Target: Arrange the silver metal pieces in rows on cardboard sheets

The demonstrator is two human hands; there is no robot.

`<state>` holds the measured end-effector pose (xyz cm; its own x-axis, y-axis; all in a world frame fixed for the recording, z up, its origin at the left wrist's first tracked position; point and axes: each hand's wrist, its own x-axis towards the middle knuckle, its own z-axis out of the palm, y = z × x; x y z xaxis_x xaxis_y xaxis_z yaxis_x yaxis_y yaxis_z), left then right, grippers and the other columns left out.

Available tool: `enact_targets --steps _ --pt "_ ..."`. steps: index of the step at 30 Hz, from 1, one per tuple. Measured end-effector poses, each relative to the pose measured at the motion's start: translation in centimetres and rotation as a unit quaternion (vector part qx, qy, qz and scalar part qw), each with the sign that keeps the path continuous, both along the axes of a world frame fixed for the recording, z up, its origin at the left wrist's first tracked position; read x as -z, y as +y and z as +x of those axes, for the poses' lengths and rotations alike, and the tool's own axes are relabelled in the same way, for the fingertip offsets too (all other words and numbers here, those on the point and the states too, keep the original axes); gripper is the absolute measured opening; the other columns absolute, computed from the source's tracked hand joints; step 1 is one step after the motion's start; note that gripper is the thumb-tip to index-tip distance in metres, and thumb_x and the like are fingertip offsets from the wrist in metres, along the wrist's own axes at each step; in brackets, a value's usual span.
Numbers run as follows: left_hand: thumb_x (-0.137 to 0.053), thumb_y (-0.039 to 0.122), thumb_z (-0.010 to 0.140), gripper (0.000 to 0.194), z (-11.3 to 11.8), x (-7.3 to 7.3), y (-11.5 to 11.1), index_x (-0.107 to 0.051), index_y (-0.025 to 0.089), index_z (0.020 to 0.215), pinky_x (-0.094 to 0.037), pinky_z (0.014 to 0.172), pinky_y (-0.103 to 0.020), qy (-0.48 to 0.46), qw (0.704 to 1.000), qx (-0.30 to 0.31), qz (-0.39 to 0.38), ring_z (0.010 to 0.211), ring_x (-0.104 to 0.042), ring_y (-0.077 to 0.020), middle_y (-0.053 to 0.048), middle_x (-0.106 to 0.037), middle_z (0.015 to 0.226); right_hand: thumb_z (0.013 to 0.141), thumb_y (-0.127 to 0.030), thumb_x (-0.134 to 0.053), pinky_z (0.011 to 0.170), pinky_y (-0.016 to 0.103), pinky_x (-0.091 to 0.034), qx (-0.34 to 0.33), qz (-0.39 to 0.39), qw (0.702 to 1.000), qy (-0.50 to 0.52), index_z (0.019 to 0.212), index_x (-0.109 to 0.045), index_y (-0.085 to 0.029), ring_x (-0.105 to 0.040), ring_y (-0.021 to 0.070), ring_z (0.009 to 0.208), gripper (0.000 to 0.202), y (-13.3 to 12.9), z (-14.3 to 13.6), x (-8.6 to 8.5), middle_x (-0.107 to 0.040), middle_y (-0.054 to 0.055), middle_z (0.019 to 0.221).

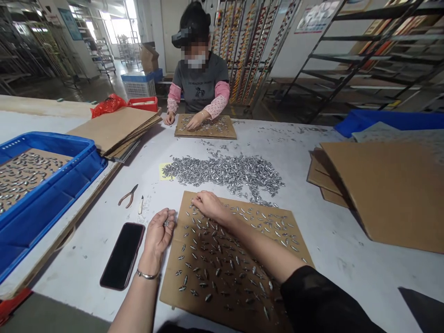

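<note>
Metal pieces [225, 172], silvery, small, spindle-shaped, shiny

The one view looks from the wearer's head, facing forward and tilted down across a white table [298, 159] — close above the left hand [160, 233] and right hand [211, 204]. It is wide, cutting a blue tray [45, 215] at its left edge, and reaches a co-worker [200, 88] facing it — farther off, across the table.

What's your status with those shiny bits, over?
Left hand: cupped around metal pieces. Right hand: at far left corner of cardboard. Many pieces spread across it. Phone: off to left, probably no obstacle.
</note>
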<state>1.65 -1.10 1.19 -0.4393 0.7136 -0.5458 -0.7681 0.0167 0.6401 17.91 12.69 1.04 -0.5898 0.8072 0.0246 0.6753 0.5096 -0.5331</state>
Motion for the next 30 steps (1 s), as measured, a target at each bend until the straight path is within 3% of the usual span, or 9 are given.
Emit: enact_targets --steps 6,11,13,16,20,24,27,30 --pt "-0.062 -0.008 0.081 0.019 0.8 0.3 0.0 -0.065 0.011 0.081 -0.055 0.058 -0.015 -0.031 0.999 0.012 0.004 0.072 -0.073 -0.0138 -0.01 -0.074 0.078 0.096 -0.028 -0.051 0.059 0.027 -0.032 0.005 0.0 0.995 -0.098 0.077 -0.069 -0.017 -0.061 0.0185 0.073 0.028 -0.3 -2.6 0.7 -0.069 0.008 0.077" --pt "-0.062 -0.01 0.078 0.021 0.8 0.6 0.1 -0.067 0.01 0.081 -0.054 0.058 -0.014 -0.044 0.999 0.004 0.006 0.071 -0.072 -0.0128 -0.009 -0.072 0.075 0.095 -0.027 -0.054 0.063 0.028 -0.035 0.031 0.006 0.993 -0.113 0.094 -0.07 -0.016 -0.063 0.0206 0.082 0.019 -0.4 -2.6 0.7 -0.071 0.011 0.098" --pt "-0.066 -0.009 0.078 0.019 0.6 0.4 0.1 -0.067 0.01 0.083 -0.052 0.055 -0.013 -0.036 0.999 0.002 0.017 0.067 -0.07 -0.0109 -0.007 -0.071 0.075 0.095 -0.028 -0.055 0.066 0.028 -0.037 0.047 0.02 0.995 -0.087 0.1 -0.069 -0.017 -0.062 0.0204 0.085 0.018 -0.6 -2.1 0.4 -0.07 0.011 0.103" --pt "-0.075 0.0 0.077 0.015 0.5 0.1 -0.2 -0.067 0.01 0.085 -0.047 0.049 -0.011 -0.007 0.999 0.012 0.031 0.059 -0.064 -0.0072 -0.005 -0.07 0.075 0.094 -0.027 -0.057 0.072 0.027 -0.039 0.041 0.017 0.999 -0.026 0.092 -0.069 -0.018 -0.061 0.0191 0.086 0.015 -1.4 -0.8 -0.5 -0.07 0.008 0.096" --pt "-0.091 0.027 0.068 0.035 1.3 -0.1 -0.7 -0.061 0.013 0.08 -0.032 0.037 -0.012 0.052 0.993 0.086 0.059 0.046 -0.05 -0.0032 -0.001 -0.067 0.069 0.089 -0.029 -0.064 0.07 0.025 -0.043 -0.049 -0.09 0.989 0.105 0.09 -0.072 -0.018 -0.061 0.0149 0.076 0.014 -3.6 0.8 -2.2 -0.07 0.003 0.087" --pt "-0.091 0.048 0.064 0.047 2.4 0.2 -1.1 -0.057 0.018 0.077 -0.02 0.035 -0.012 0.078 0.979 0.166 0.085 0.036 -0.034 -0.0019 0.009 -0.051 0.048 0.088 -0.032 -0.065 0.067 0.023 -0.044 -0.121 -0.165 0.959 0.197 0.092 -0.074 -0.019 -0.063 0.0136 0.071 0.017 -5.8 1.0 -3.2 -0.072 0.0 0.079" --pt "-0.091 0.047 0.064 0.046 2.6 0.4 -1.1 -0.058 0.017 0.077 -0.019 0.037 -0.013 0.094 0.977 0.164 0.099 0.036 -0.029 -0.0013 0.011 -0.043 0.044 0.085 -0.028 -0.066 0.065 0.023 -0.045 -0.092 -0.179 0.956 0.214 0.086 -0.073 -0.019 -0.062 0.0135 0.069 0.012 -6.3 0.4 -2.9 -0.071 -0.001 0.073" --pt "-0.093 0.042 0.062 0.045 2.4 0.6 -0.9 -0.063 0.015 0.08 -0.019 0.039 -0.013 0.111 0.978 0.15 0.097 0.038 -0.031 -0.0007 0.01 -0.046 0.047 0.081 -0.027 -0.067 0.061 0.023 -0.046 -0.068 -0.249 0.936 0.238 0.085 -0.072 -0.018 -0.062 0.0139 0.067 0.011 -5.9 0.0 -2.4 -0.07 0.0 0.072"
